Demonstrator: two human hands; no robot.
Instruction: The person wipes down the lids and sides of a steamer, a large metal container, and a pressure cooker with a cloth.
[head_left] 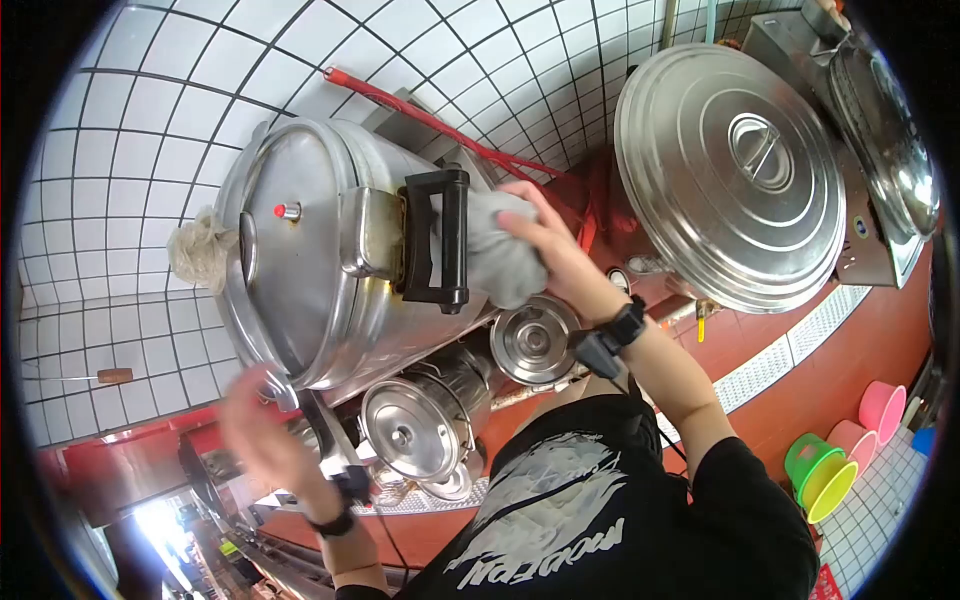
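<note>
A large metal pressure pot (300,240) with a clamped lid stands in front of me; a red-tipped valve (288,210) sits on its lid. My right hand (548,235) presses a bunched grey cloth (500,250) to the pot's side, just right of the black handle (455,240). Motion blurs my left hand (262,430), which is close below the lid's rim, near a metal lever (285,392) at its lower edge. A crumpled, stained plastic wrap (203,250) covers the end of the clamp bar on the far left.
Lidded metal pots (405,430) stand below the big one. To the right is a vessel under a wide round lid (730,180). A red pipe (430,120) runs by the tiled wall. Coloured plastic tubs (830,478) and a floor drain grate (770,370) are at right.
</note>
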